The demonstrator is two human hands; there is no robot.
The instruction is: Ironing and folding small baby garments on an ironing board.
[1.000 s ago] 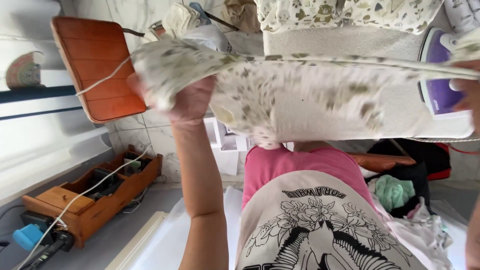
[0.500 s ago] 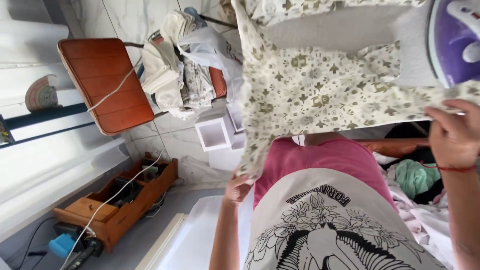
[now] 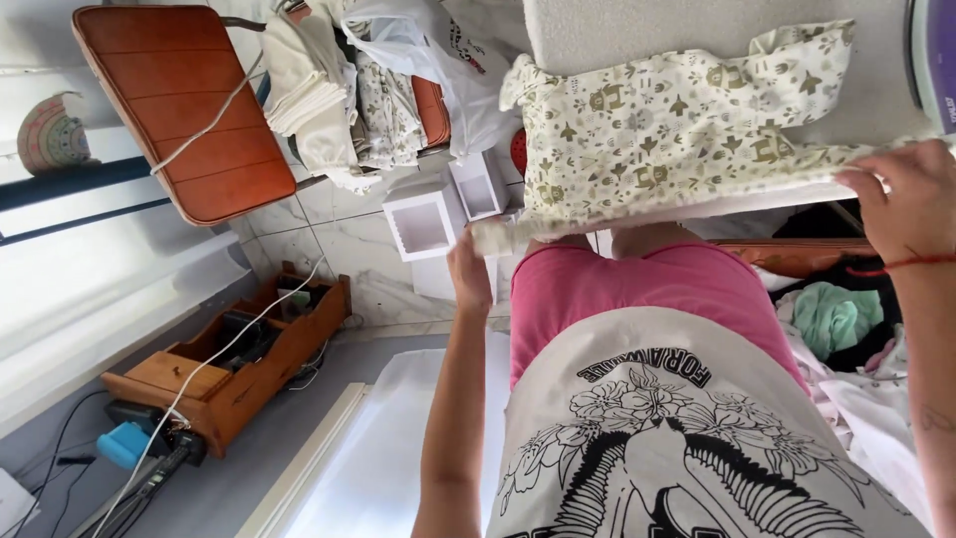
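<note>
Head view, looking down the person's torso. A patterned cloth (image 3: 677, 125), cream with small olive animal and plant figures, lies spread on a pale padded board (image 3: 697, 30), its near hem hanging over the board's near edge. The left hand (image 3: 470, 274) reaches up to the cloth's lower left corner at that edge, fingers closed on the hem. The right hand (image 3: 901, 199), a red thread around its wrist, is pressed on the cloth's right end near the board's right edge, fingers curled over the fabric; whether they pinch it cannot be told. A purple-and-white iron (image 3: 934, 55) shows partly at the board's far right corner. Left of the board, a wooden chair (image 3: 184, 110) carries folded pale laundry (image 3: 319, 90) and a white plastic bag (image 3: 418, 45). 2 white open boxes (image 3: 438, 209) sit below the chair. A wooden drawer unit (image 3: 234, 364) with cables stands on the floor. A green garment (image 3: 836, 317) lies at the right.
</note>
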